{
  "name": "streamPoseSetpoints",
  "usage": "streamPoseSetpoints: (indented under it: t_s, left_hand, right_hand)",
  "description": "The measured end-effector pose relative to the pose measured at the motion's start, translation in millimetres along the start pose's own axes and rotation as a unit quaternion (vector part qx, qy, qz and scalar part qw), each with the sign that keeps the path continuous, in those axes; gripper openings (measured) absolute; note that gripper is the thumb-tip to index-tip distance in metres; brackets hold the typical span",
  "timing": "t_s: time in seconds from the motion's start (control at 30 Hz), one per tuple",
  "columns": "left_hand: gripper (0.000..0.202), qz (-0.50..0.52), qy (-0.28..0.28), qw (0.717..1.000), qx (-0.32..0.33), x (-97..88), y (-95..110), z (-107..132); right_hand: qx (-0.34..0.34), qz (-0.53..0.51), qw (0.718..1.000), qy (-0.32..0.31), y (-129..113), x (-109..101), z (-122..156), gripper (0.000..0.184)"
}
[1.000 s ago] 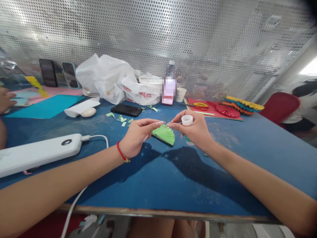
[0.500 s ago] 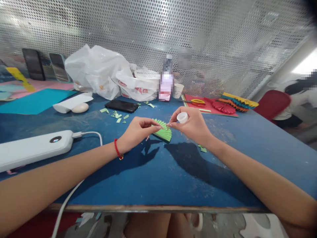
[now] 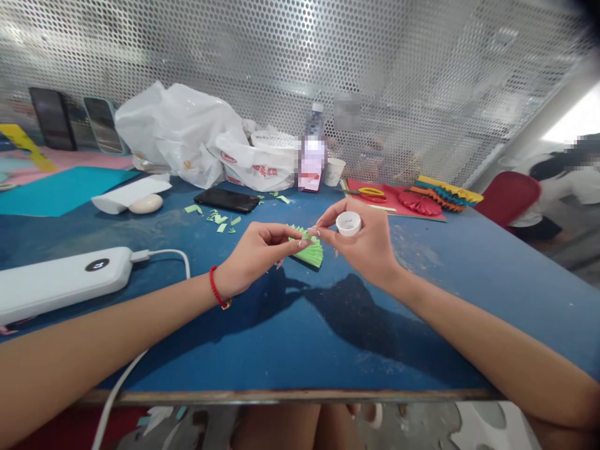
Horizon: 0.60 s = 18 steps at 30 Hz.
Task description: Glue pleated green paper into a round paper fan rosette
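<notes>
My left hand (image 3: 255,255) is closed in a pinch, thumb against forefinger. A small pale green bit shows at its fingertips, too small to make out. Below and behind these fingers is a pleated light-green paper fan (image 3: 313,255), partly covered by them. My right hand (image 3: 368,240) is closed around a small white round piece (image 3: 349,223), hollow in the middle like a cap or a tape roll. Its thumb and forefinger tips come together right beside my left fingertips. Both hands are above the blue table (image 3: 290,350), casting shadows on it.
Green paper scraps (image 3: 218,219) lie by a black phone (image 3: 227,200). A white power bank (image 3: 65,281) with a cable is at left. White plastic bags (image 3: 180,137), a bottle (image 3: 317,119) and yellow scissors (image 3: 372,194) are behind. A person (image 3: 557,187) sits at far right.
My fingertips have come closer and now meet. The white round piece has tilted so its hollow faces me more. The green scrap by my right wrist no longer shows.
</notes>
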<state>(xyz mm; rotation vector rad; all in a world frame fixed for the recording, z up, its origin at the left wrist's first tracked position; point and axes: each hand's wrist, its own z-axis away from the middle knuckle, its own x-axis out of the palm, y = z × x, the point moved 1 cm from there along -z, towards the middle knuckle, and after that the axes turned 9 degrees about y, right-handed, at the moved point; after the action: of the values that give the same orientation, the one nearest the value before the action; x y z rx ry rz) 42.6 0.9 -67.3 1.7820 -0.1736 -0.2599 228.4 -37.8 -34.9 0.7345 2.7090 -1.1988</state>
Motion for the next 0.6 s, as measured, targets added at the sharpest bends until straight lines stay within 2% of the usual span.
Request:
streamPoseSetpoints:
  t_s: [0.2,0.5,0.6]
  left_hand:
    - [0.026,-0.003,-0.009,1.0,0.005,-0.3,1,1]
    - [0.022,-0.008,-0.003,1.0,0.014,-2.8,-6,-2]
    - [0.02,-0.011,-0.011,1.0,0.018,-3.5,-7,-3]
  right_hand:
    - [-0.026,0.015,0.999,-0.021,5,-2,0,0.012]
    - [-0.008,-0.01,0.999,-0.05,10,-2,-4,0.015]
    - [0.009,-0.031,0.998,-0.059,11,-3,-5,0.022]
